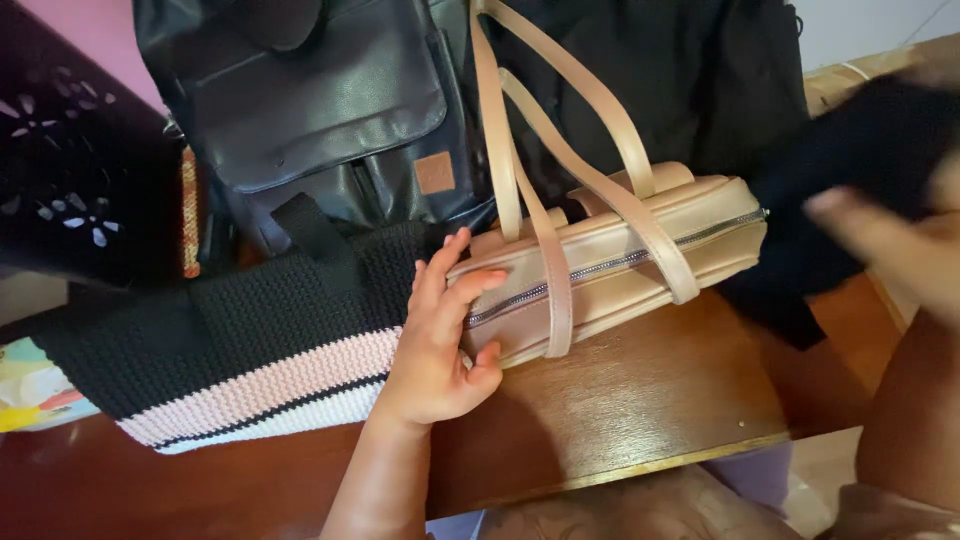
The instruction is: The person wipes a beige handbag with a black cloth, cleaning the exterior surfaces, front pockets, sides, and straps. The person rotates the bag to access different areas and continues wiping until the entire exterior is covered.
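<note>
- So the left hand is lying flat against the end of a beige faux-leather handbag with a silver zipper. The fingers are loosely spread and stretched over the bag's end panel, and the thumb is tucked under its lower edge. It's not really gripping, more like pressing or steadying.
- The handbag lies on its side on the dark polished wooden table, roughly in the middle of the view. Its two long beige straps loop up and away toward the top.
- The right hand is up close to the camera at the right edge and super blurry. It seems to be against a piece of black fabric, but honestly I can't tell whether the fingers are clamped on it or loose.
- Just left of the handbag, touching the left hand's wrist side, is a black crocheted tote with pink and white stripes along the bottom.
- Behind both is a black leather backpack with a front flap pocket, standing upright.
- At far left there's a dark perforated plastic basket.
</note>
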